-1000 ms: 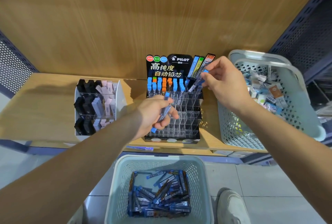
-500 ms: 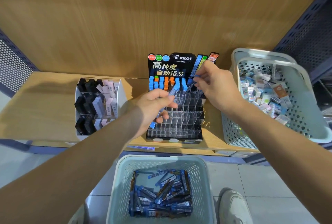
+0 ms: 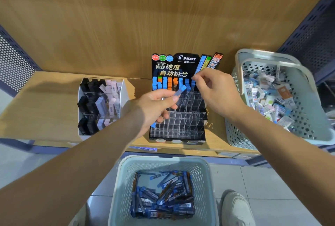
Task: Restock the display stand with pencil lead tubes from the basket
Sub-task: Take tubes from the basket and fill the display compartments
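The black display stand [image 3: 178, 128] with clear grid slots sits on the wooden shelf [image 3: 45, 102]. Its back rows hold upright tubes with blue and orange caps. My left hand [image 3: 154, 107] hovers over the stand's left side and grips a few blue-capped lead tubes [image 3: 180, 90]; one end sticks out past my thumb. My right hand [image 3: 216, 92] is at the back right corner, its thumb and forefinger pinching the blue cap of a tube [image 3: 193, 82] standing in a slot. The pale basket [image 3: 163, 163] on the floor below holds several blue lead tubes [image 3: 163, 198].
A second pale basket [image 3: 237, 88], full of small boxed erasers, stands on the shelf to the right. A white tiered rack [image 3: 125, 97] of black and pink erasers stands on the left. Perforated panels flank the shelf. A shoe [image 3: 235, 209] is beside the floor basket.
My right hand brought its tube down from a slant and stood it in a back-row slot on the right. My left hand rose slightly toward the back rows with its tubes.
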